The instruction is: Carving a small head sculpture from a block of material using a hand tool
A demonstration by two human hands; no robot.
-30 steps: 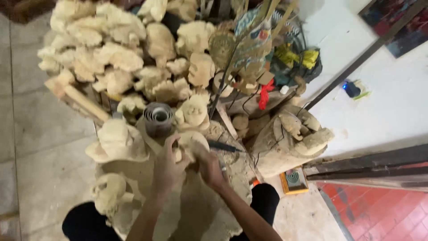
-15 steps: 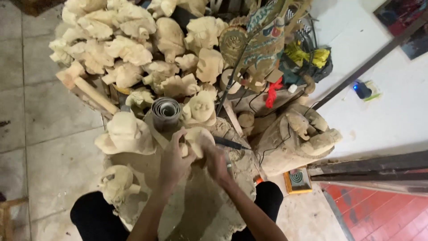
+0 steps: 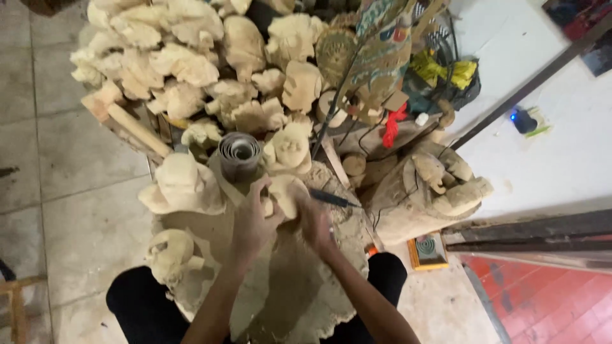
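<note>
1. Since the earlier frames the view is sitting slightly lower over the heap, and the hands are staying on the same carving, which is keeping its place in front of the roll.
2. The left hand (image 3: 254, 220) is clasping the carving (image 3: 287, 194), fingers curling round its near left side.
3. The right hand (image 3: 317, 223) is gripping a dark chisel (image 3: 335, 200), its blade lying almost level and pointing right, its near end meeting the carving's right edge.
4. The carving, a pale wooden lump, is resting on the chip-strewn block (image 3: 287, 286) between the person's knees, just below the grey roll (image 3: 240, 153).
5. A carved face (image 3: 290, 148) is standing just right of the roll, touching it or nearly so; I cannot tell which.
6. A larger pale figure (image 3: 182, 185) is lying left of the hands, and a round head (image 3: 171, 255) is sitting nearer the left knee.
7. A heap (image 3: 178, 64) of unfinished pale carvings is filling the upper left, with a wooden mallet (image 3: 124, 121) leaning at its left edge.
8. A painted mask (image 3: 382, 44) is rising at the top, with yellow cloth (image 3: 446, 70) and a red tassel (image 3: 392, 124) near it.
9. A carved stump (image 3: 427, 191) is standing to the right of the hands.
10. A small coil box (image 3: 427, 250) is lying on the floor near the right knee.
</note>
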